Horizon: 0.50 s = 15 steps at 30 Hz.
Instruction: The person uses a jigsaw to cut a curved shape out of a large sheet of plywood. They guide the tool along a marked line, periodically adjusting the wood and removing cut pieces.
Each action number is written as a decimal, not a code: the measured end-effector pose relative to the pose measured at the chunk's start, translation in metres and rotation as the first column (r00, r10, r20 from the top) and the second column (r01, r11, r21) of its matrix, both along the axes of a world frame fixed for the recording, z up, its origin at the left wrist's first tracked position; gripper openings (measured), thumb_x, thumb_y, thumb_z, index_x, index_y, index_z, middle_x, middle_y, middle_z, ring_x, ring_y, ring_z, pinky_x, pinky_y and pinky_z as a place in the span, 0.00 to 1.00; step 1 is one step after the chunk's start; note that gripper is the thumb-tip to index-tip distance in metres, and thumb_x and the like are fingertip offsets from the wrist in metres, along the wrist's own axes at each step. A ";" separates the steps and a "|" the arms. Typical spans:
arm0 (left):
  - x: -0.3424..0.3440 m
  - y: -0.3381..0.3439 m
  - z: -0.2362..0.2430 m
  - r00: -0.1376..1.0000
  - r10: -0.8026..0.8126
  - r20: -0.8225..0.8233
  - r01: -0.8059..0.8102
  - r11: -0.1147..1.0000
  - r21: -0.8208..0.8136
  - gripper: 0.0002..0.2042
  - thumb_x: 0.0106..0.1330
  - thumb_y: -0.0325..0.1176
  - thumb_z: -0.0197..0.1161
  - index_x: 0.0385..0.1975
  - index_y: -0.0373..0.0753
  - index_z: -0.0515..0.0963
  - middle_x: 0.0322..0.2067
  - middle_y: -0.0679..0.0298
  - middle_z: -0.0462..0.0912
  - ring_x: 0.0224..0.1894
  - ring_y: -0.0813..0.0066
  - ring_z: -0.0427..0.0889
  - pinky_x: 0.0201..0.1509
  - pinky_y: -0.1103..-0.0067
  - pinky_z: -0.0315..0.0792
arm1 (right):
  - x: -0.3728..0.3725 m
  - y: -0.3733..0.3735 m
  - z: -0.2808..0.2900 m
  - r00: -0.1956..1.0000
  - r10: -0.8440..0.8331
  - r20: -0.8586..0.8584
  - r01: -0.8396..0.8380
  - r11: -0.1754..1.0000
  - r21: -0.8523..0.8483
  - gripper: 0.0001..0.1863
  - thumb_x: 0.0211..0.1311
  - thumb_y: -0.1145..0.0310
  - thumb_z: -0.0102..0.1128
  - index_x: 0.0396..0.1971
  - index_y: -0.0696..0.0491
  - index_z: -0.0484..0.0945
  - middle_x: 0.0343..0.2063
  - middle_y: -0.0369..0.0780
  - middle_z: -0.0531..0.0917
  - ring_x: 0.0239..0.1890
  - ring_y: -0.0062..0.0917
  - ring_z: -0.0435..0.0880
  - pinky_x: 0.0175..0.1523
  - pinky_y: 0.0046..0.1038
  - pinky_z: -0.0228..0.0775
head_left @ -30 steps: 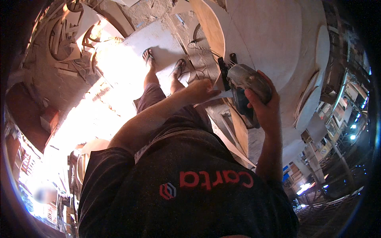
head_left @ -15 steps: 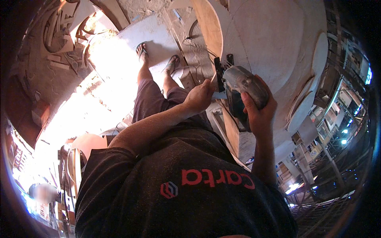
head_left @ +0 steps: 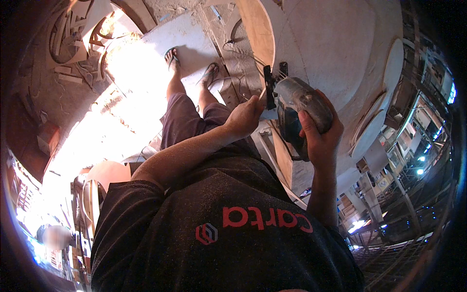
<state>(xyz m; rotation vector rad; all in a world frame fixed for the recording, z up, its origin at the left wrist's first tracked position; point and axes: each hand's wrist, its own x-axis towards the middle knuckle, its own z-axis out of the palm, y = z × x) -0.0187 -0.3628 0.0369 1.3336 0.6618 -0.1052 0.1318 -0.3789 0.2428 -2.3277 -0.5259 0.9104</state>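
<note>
My right hand (head_left: 318,136) is wrapped round a dusty grey and dark jigsaw (head_left: 301,104), tilted above a large pale plywood sheet (head_left: 335,58). The tool's black base plate (head_left: 270,87) faces left, with its blade beside it. My left hand (head_left: 243,117) is closed just left of that plate, its fingertips pinching a thin pale piece (head_left: 262,97), probably wood, that lies close against the plate or touches it; I cannot tell which.
Curved plywood offcuts (head_left: 73,39) lie at upper left. My sandalled feet stand on a pale board (head_left: 189,39). A cable (head_left: 238,46) runs near the sheet. Curved panels (head_left: 369,131) line the right. A person (head_left: 53,236) is at the far left, beside stacked pieces.
My left hand has gone from loosely extended fingers to a pinch, slightly higher, near the base plate. The jigsaw has shifted a little leftward in view, along with the surroundings.
</note>
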 end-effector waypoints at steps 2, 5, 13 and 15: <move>0.000 -0.004 -0.006 0.999 -0.031 0.022 0.030 0.998 0.046 0.11 0.78 0.36 0.48 0.44 0.33 0.65 0.33 0.39 0.81 0.43 0.34 0.81 0.45 0.50 0.72 | -0.001 0.003 0.001 1.000 -0.004 -0.006 0.004 1.000 -0.010 0.29 0.61 0.71 0.70 0.61 0.66 0.73 0.49 0.50 0.85 0.52 0.31 0.85 0.60 0.33 0.75; 0.001 0.005 0.006 0.999 -0.022 -0.027 0.021 0.999 -0.040 0.10 0.78 0.35 0.48 0.44 0.33 0.65 0.33 0.39 0.81 0.43 0.35 0.82 0.46 0.50 0.72 | -0.001 0.004 0.003 1.000 -0.007 -0.014 0.007 1.000 -0.021 0.29 0.61 0.71 0.70 0.61 0.66 0.73 0.50 0.50 0.85 0.53 0.32 0.85 0.60 0.33 0.75; -0.001 0.005 0.007 1.000 -0.011 -0.008 0.011 0.997 -0.072 0.11 0.79 0.36 0.47 0.44 0.33 0.65 0.34 0.40 0.82 0.44 0.36 0.82 0.46 0.52 0.74 | -0.003 0.010 0.005 1.000 -0.008 0.002 0.008 0.999 -0.034 0.29 0.62 0.71 0.71 0.61 0.65 0.73 0.50 0.50 0.85 0.53 0.32 0.84 0.60 0.32 0.74; -0.001 0.004 0.004 1.000 -0.009 0.002 0.009 0.997 -0.082 0.11 0.79 0.37 0.46 0.44 0.33 0.66 0.35 0.40 0.82 0.44 0.36 0.82 0.47 0.52 0.74 | -0.004 0.012 0.005 1.000 -0.017 0.004 0.017 0.999 -0.035 0.29 0.62 0.71 0.70 0.61 0.65 0.73 0.50 0.49 0.85 0.52 0.31 0.85 0.60 0.32 0.75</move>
